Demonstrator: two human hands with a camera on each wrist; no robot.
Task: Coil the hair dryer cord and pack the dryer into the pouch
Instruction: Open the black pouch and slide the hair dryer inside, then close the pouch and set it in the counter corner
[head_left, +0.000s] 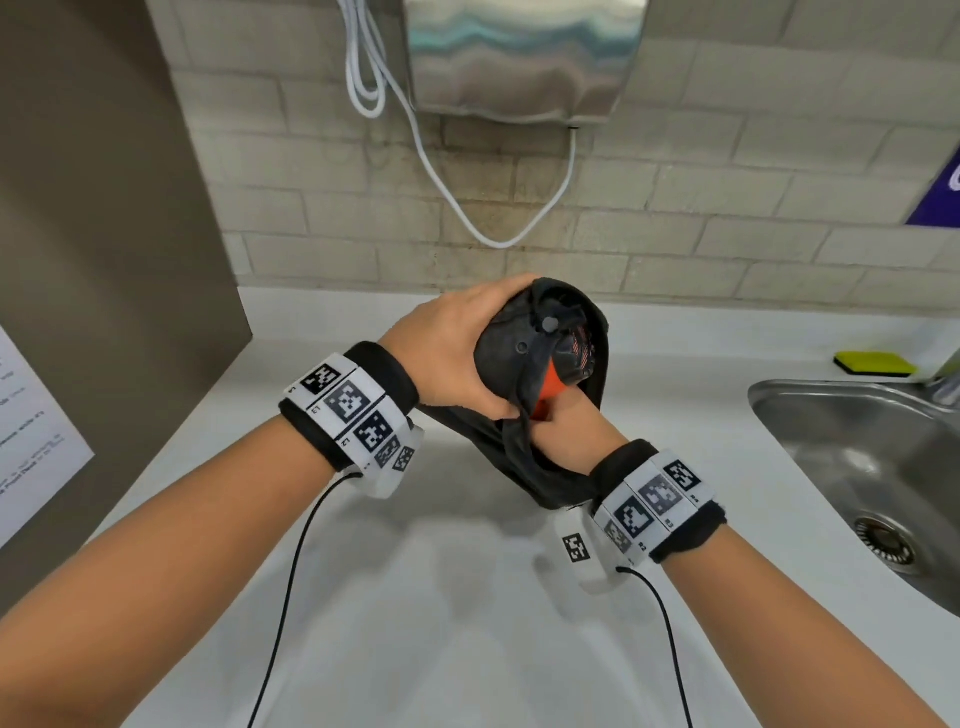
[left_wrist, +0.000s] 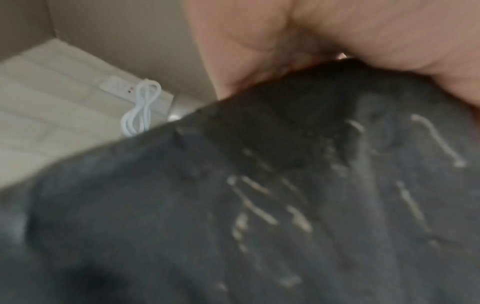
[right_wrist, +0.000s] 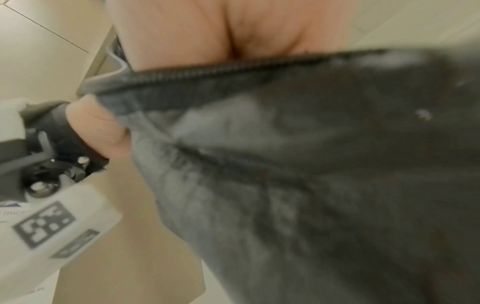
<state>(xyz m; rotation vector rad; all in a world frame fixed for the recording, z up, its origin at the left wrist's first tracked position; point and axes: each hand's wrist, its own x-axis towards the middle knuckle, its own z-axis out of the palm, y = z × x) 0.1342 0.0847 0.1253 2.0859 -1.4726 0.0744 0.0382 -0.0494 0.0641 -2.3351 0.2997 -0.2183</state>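
Observation:
Above the white counter (head_left: 415, 571) I hold a dark fabric pouch (head_left: 535, 467) with the hair dryer partly inside it. The dryer's black body (head_left: 506, 345) and an orange part (head_left: 550, 389) show at the pouch mouth. My left hand (head_left: 457, 353) grips the top of the bundle from the left, and its thumb (right_wrist: 98, 127) pinches the pouch edge by the zipper (right_wrist: 233, 72). My right hand (head_left: 576, 423) reaches into the pouch from below, its fingers hidden by fabric. The left wrist view shows only pouch cloth (left_wrist: 259, 205) under my palm. The dryer's cord is hidden.
A steel sink (head_left: 857, 457) lies to the right, with a yellow-green sponge (head_left: 875, 364) behind it. A steel box (head_left: 519, 57) hangs on the brick wall, and a white cable (head_left: 467, 208) loops below it. A brown panel (head_left: 104, 208) with a paper sheet (head_left: 31, 441) stands on the left.

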